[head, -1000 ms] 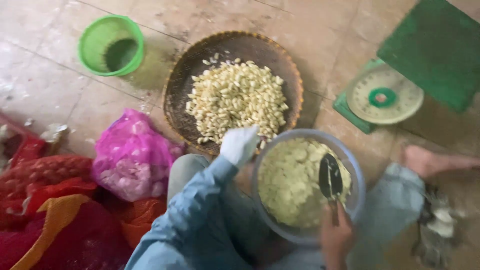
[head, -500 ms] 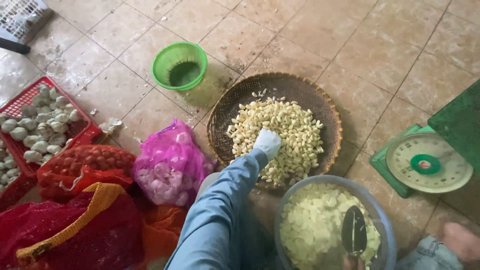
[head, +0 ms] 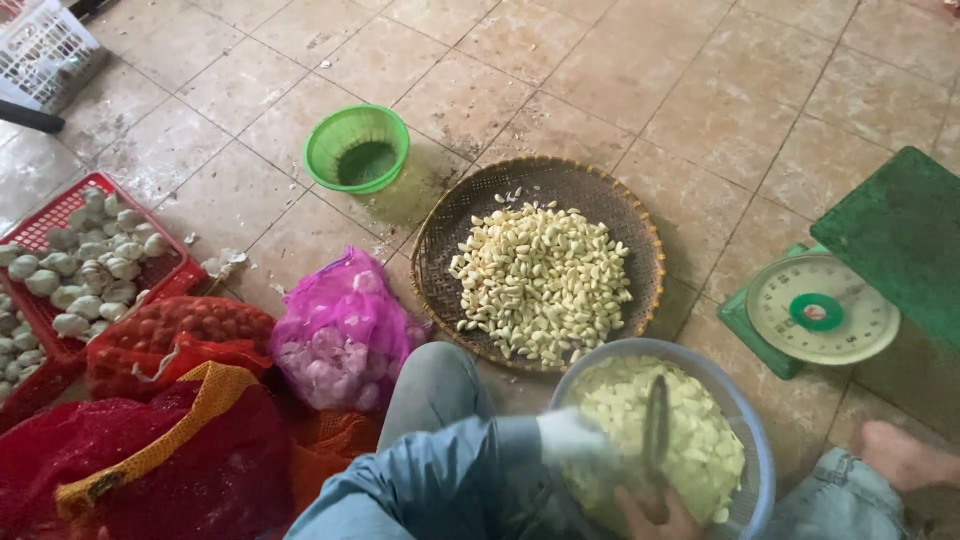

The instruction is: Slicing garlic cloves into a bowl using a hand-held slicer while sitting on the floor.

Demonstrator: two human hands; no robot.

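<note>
Below, right hand [head: 650, 515] grip holds knife [head: 656, 430]; left hand [head: 575, 445] blurred, grip unclear; pink mesh bag [head: 340, 335] left.

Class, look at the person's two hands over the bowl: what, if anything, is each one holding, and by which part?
The right hand holds a dark knife by its handle, blade up over the peeled garlic. The gloved left hand is in the bowl, blurred; what it holds cannot be told.

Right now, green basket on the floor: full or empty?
Empty. The green basket stands upright on the tiled floor, and its mesh bottom shows bare, with nothing inside.
</note>
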